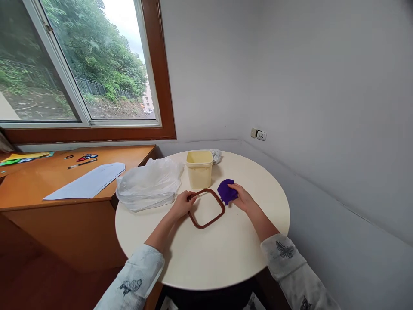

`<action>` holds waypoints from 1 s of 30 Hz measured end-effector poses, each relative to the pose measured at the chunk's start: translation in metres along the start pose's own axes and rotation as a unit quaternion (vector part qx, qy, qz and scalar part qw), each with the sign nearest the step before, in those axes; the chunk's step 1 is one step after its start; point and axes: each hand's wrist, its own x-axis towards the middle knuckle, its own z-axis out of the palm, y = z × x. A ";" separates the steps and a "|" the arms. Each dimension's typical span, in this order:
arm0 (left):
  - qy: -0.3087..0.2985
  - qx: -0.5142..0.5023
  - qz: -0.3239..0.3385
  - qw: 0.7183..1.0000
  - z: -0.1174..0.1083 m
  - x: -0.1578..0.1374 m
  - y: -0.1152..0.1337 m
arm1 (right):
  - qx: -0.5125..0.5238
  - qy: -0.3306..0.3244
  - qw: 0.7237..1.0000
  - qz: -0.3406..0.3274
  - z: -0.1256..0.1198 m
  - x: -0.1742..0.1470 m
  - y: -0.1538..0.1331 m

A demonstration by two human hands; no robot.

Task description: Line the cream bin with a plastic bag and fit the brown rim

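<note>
My left hand is closed on the left corner of a brown rounded-square ring, an open frame tilted above the table. In my right hand is a crumpled purple cloth, pinched at its right side. The cloth is close to the ring's right edge; whether they touch I cannot tell. Just beyond the ring stands a small pale yellow bin, upright, its inside bottom hidden. To the left of it lies a crumpled white plastic bag.
A round cream table carries these things. Behind the bin sits a crumpled whitish bundle. On the left, a wooden desk holds paper sheets, a pen and small coloured items. Walls and a window border the corner.
</note>
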 end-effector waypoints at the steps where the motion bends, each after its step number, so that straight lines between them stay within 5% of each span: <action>1: 0.006 0.004 0.006 1.000 0.000 0.000 0.000 | -0.005 -0.014 1.000 0.003 0.004 -0.001 0.002; 7: 0.027 -0.003 0.037 0.999 0.003 -0.002 0.006 | -0.016 -0.073 0.997 0.022 0.030 -0.004 0.015; 12: -0.050 -0.040 0.033 0.997 0.009 -0.005 0.015 | -0.017 -0.103 0.994 0.022 0.047 -0.006 0.024; 19: -0.122 -0.100 0.009 0.987 0.011 -0.008 0.016 | -0.033 -0.133 0.990 0.025 0.051 -0.006 0.031; 30: -0.112 -0.227 -0.030 0.967 0.003 -0.005 0.010 | -0.067 -0.161 0.984 0.026 0.055 -0.011 0.028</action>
